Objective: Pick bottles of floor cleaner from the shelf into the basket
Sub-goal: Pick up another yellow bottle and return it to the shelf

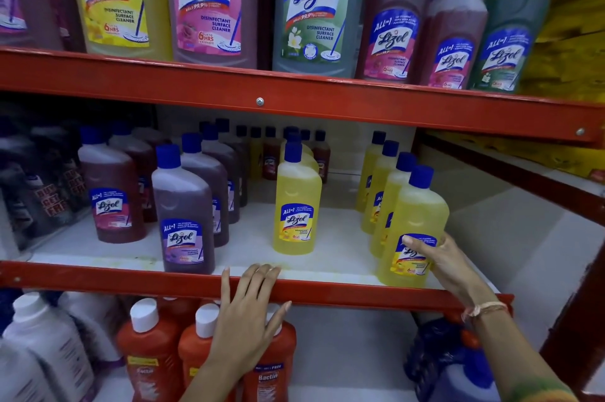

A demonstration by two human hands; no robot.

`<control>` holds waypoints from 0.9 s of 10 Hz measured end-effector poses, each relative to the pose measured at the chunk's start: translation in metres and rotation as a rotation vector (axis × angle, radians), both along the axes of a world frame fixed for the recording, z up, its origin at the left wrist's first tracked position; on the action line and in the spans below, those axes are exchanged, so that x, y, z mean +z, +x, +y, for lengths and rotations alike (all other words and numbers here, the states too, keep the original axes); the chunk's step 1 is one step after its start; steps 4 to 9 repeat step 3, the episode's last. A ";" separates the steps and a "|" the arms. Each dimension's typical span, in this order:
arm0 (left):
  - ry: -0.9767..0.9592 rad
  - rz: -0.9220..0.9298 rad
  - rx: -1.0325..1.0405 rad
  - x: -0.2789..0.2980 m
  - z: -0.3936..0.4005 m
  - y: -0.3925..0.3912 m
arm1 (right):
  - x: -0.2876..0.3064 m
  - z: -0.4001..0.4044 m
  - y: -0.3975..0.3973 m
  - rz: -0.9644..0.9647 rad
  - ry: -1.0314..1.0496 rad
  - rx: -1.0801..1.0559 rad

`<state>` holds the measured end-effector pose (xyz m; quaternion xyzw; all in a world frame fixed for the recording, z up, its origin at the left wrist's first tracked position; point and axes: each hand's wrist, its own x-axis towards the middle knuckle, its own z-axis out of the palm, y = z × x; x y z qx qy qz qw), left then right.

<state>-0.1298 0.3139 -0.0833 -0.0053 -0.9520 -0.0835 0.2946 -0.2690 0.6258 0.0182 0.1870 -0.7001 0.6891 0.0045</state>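
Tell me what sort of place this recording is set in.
Most likely a shop aisle: red metal shelf rails stacked in tiers, rows of identical yellow plastic cleaner bottles, and "free" offer stickers on orange Bactin bottles.

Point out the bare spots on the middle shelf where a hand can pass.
Widest gap: bare white shelf between the purple bottle and the lone yellow bottle. A second gap lies between that bottle and the yellow row gripped by the right hand. The left end is crowded.
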 end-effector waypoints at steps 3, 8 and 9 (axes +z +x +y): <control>0.054 0.135 -0.037 0.027 -0.002 0.009 | 0.020 0.002 0.015 0.053 0.092 -0.090; 0.054 0.135 -0.037 0.027 -0.002 0.009 | 0.020 0.002 0.015 0.053 0.092 -0.090; 0.054 0.135 -0.037 0.027 -0.002 0.009 | 0.020 0.002 0.015 0.053 0.092 -0.090</control>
